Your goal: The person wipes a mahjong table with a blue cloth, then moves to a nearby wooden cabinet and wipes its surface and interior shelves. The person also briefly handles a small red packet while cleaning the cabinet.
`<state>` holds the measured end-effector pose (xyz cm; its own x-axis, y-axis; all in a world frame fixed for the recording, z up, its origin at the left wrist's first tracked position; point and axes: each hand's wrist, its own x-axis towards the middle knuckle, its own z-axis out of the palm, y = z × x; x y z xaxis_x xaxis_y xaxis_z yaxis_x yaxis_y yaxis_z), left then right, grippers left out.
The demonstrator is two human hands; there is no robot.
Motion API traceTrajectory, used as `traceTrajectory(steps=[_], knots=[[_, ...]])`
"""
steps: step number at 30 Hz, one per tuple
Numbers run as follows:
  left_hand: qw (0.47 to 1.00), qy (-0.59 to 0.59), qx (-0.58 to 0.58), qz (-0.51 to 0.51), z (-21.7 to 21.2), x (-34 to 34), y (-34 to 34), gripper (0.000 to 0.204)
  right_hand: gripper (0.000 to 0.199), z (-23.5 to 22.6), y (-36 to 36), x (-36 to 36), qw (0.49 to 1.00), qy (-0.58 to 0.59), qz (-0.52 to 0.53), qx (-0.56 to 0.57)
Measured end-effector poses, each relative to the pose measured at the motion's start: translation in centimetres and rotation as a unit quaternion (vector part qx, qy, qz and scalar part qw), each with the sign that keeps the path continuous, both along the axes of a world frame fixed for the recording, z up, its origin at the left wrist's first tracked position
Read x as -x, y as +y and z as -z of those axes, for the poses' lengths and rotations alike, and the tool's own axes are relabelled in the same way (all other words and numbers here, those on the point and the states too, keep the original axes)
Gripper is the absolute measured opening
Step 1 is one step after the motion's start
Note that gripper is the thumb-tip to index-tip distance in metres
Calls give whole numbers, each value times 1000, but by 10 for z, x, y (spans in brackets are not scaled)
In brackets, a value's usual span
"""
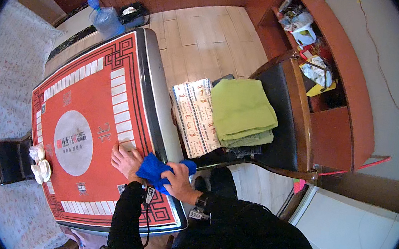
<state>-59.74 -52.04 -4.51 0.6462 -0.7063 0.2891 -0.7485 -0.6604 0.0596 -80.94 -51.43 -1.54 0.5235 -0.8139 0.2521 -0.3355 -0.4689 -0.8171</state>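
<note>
A red mahjong table (pixel 93 171) with a dark rim stretches out before me, with rows of white tiles (pixel 121 105) near its sides. My left hand (pixel 127 161) rests on the tabletop near the right edge, fingers stretched over the near end of one row, and I make out nothing in it. Beside it, a bunched blue cloth (pixel 151 167) lies over the table's rim. My right hand (pixel 179 181) grips this cloth, its fingers curled into the fabric. Part of the cloth sticks out beyond the hand, past the table's side.
Right of the table, a wooden chair (pixel 294 106) carries folded green fabric (pixel 243 109) and a patterned folded cloth (pixel 195 116). White cups (pixel 42 169) stand at the left edge, by a black chair (pixel 12 160). A large plastic bottle (pixel 106 23) stands beyond the far corner.
</note>
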Motion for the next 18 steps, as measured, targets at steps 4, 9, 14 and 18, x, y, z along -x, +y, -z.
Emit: traceTrajectory(steps=[4,9,14,18], knots=[[999,33,-27,-8,2,-3,3,56,34,2,-40,-28,999,30,28,9],[999,3,14,37,-4,1,8,55,34,2,-50,-35,998,18,61,16],[998,-36,47,27,-1,2,2,47,40,2,16,9,998,41,39,-2],[997,-66,25,36,3,24,15,58,41,2,61,32,998,49,16,-20]])
